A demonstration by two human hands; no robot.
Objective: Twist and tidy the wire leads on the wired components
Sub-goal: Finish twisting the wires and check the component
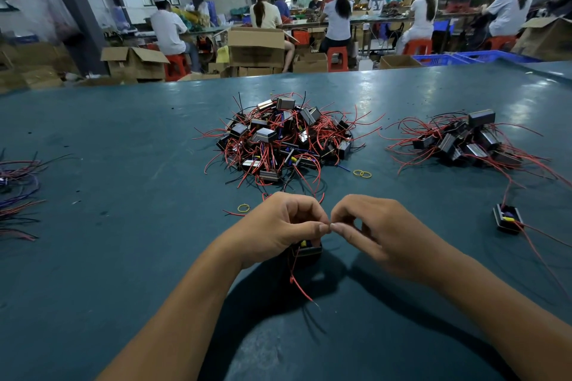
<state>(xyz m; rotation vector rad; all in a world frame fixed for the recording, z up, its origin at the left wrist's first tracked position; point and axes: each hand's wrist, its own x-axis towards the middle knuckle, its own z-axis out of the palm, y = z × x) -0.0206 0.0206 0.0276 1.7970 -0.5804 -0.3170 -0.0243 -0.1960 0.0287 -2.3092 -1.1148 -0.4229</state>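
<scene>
Component pile just beyond hands

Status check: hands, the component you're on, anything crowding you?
Left hand and right hand pinch a fine lead tip between them. Black component under left hand, red lead trailing toward me. Main pile just beyond; nothing blocking.

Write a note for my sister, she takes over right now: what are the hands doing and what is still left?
Left hand and right hand: fingertips meet, pinching a thin wire end.
The black component sits under the left hand; its red lead trails toward you.
Big pile lies straight ahead, a smaller pile to the right, one single component nearer right.
Which pile is done I cannot tell.
Left: finish this twist, then continue.
</scene>
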